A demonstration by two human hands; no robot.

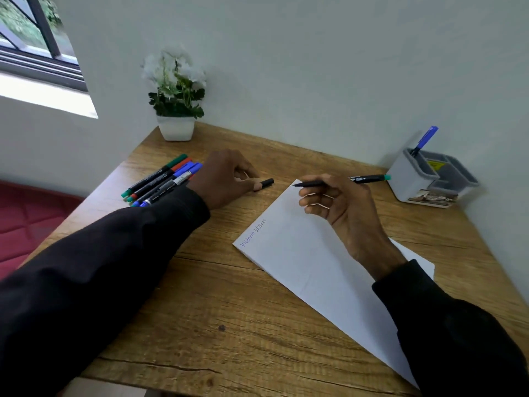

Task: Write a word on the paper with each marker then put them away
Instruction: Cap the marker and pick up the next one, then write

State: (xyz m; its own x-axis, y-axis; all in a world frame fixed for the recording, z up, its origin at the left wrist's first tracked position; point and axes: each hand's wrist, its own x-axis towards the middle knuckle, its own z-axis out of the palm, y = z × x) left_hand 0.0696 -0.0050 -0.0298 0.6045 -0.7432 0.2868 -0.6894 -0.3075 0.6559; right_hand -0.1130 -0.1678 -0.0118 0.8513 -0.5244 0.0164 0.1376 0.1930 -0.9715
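A white sheet of paper (309, 262) lies angled on the wooden desk (229, 310), with blue handwriting (253, 232) near its left corner. My right hand (340, 207) holds an uncapped black marker with a green end (369, 178), its tip over the paper's far corner. My left hand (226, 176) rests on the desk beside the paper, its fingertips on a black cap (266, 183). Several capped markers (163, 180) in green, red and blue lie in a row behind my left wrist. One blue marker (426, 138) stands in a grey organiser (415, 179) at the far right.
A white pot with an artificial flowering plant (176, 96) stands in the desk's far left corner against the wall. A window (31, 38) is at the upper left. A red padded surface (31, 219) lies below the desk's left edge.
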